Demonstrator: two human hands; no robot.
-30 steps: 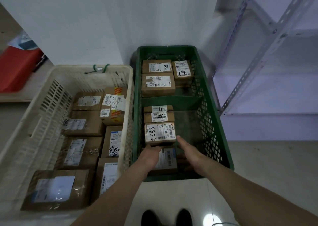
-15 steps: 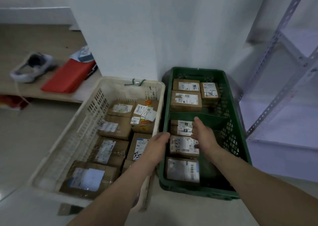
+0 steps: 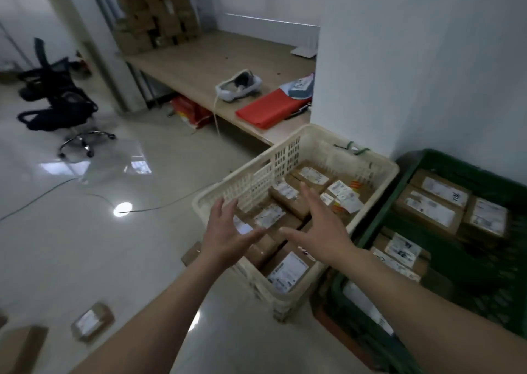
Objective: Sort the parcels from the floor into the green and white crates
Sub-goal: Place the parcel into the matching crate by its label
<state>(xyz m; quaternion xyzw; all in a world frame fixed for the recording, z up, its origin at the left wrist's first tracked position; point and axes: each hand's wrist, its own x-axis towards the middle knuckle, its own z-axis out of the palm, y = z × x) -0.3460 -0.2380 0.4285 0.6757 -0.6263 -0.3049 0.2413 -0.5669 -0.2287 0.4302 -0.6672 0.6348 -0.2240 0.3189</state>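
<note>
The white crate (image 3: 288,151) stands in the middle, filled with several brown labelled parcels. To its right is the green crate (image 3: 368,231), also holding several parcels. My left hand (image 3: 225,234) and my right hand (image 3: 319,228) hover above the white crate's near end, both empty with fingers spread. A small brown parcel (image 3: 91,321) lies on the floor at the lower left. Another parcel (image 3: 20,348) shows at the bottom left corner. A third parcel (image 3: 190,254) peeks out beside the white crate, partly hidden by my left wrist.
A low wooden platform (image 3: 199,63) behind the crates carries a white headset (image 3: 239,85), a red folder (image 3: 271,110) and stacked cardboard boxes (image 3: 154,11). A black office chair (image 3: 57,102) stands at the left. A cable (image 3: 57,188) runs across the glossy floor.
My view has swung left from the green crate to the floor and white crate. Both hands left the green crate and now hover open over the white one.
</note>
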